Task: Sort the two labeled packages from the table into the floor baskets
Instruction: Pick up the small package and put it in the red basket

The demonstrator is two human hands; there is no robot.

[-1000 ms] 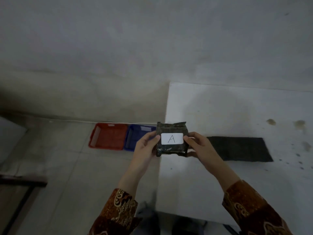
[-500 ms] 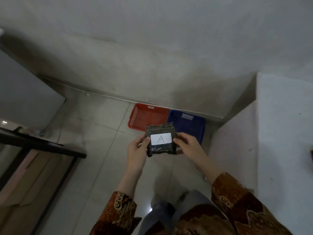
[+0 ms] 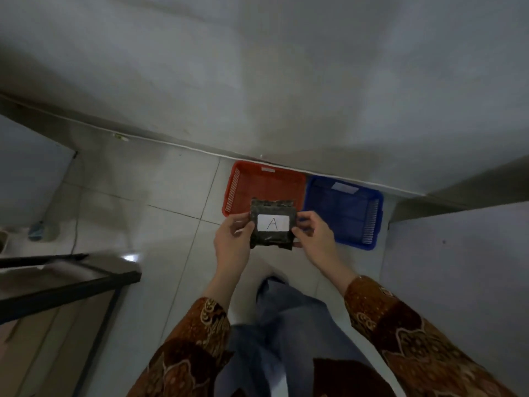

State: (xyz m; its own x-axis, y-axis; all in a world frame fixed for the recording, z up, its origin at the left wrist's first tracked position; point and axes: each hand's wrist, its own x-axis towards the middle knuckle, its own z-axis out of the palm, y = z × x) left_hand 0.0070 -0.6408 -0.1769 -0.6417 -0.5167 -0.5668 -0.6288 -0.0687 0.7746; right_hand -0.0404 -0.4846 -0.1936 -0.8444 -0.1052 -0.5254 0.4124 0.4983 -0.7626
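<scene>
Pale floor tiles [image 3: 177,196] run up to a grey wall, and against its foot two baskets sit side by side and touching: a red basket [image 3: 243,179] on the left and a blue basket [image 3: 369,224] on the right, each with a small tag on its far rim. A person in patterned brown sleeves and blue trousers stands over them, holding a dark package [image 3: 272,239] in the air in front of the red basket's near edge. Its white label reads "A" and faces up. The left hand [image 3: 232,239] pinches the package's left edge, the right hand [image 3: 315,239] its right edge, each grip closed on it. A white table [image 3: 458,267] edge shows at right.
</scene>
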